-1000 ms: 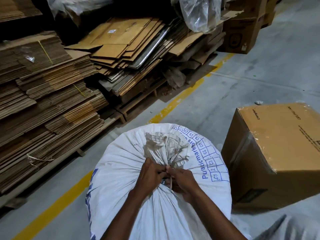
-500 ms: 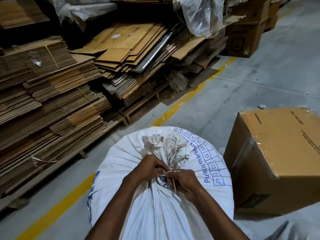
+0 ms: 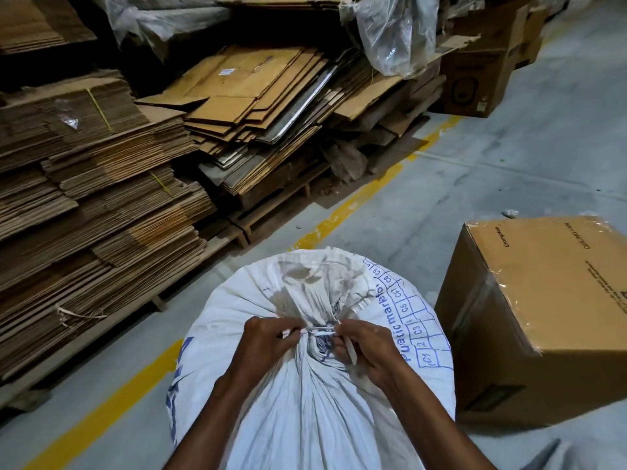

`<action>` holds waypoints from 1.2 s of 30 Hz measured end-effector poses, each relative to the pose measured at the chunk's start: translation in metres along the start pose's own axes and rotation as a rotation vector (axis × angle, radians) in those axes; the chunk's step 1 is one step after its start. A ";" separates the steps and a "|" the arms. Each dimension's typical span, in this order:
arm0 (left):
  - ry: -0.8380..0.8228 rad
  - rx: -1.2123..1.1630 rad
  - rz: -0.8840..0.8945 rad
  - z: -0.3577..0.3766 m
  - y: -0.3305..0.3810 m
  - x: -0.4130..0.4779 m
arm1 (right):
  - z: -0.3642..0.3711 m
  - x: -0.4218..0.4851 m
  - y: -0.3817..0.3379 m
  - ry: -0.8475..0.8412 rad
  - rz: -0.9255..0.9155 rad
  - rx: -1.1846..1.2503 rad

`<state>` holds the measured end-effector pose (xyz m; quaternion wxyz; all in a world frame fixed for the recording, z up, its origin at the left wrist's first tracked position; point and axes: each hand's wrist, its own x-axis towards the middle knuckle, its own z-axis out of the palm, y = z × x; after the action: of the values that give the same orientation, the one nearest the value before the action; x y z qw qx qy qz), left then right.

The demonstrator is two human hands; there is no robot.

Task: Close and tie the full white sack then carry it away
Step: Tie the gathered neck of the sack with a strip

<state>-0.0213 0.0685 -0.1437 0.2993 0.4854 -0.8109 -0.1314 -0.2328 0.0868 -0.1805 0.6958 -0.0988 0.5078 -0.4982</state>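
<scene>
A full white woven sack (image 3: 305, 412) with blue print stands on the floor right below me. Its mouth is gathered into a bunched neck (image 3: 315, 300) at the top. A thin white tie strip (image 3: 319, 330) runs taut across the neck. My left hand (image 3: 268, 340) pinches one end of the strip on the left side of the neck. On the right side, my right hand (image 3: 363, 347) grips the other end, whose loose tail hangs down past the fingers. Both hands sit apart, pressed against the sack.
A taped cardboard box (image 3: 539, 317) stands just right of the sack. Stacks of flattened cardboard (image 3: 101, 198) on wooden pallets fill the left and back. A yellow floor line (image 3: 101, 412) runs diagonally past the sack. More boxes (image 3: 475, 76) stand at the back right on grey concrete floor (image 3: 492, 157).
My hands have moved apart from the middle of the neck to either side, drawing the tie strip taut between them. The gathered top has flattened a little.
</scene>
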 end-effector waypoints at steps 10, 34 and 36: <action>0.047 0.124 -0.043 0.023 0.005 -0.022 | 0.001 -0.003 0.002 -0.088 0.143 0.019; 0.193 0.189 -0.129 0.071 0.026 -0.016 | 0.008 -0.018 0.022 -0.024 0.140 0.140; 0.155 0.208 -0.042 0.073 0.023 -0.012 | 0.005 -0.018 0.023 -0.009 0.128 0.160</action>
<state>-0.0783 0.0850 -0.1942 0.3064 0.5391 -0.7844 -0.0151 -0.2149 0.1106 -0.1816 0.7342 -0.0126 0.4684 -0.4913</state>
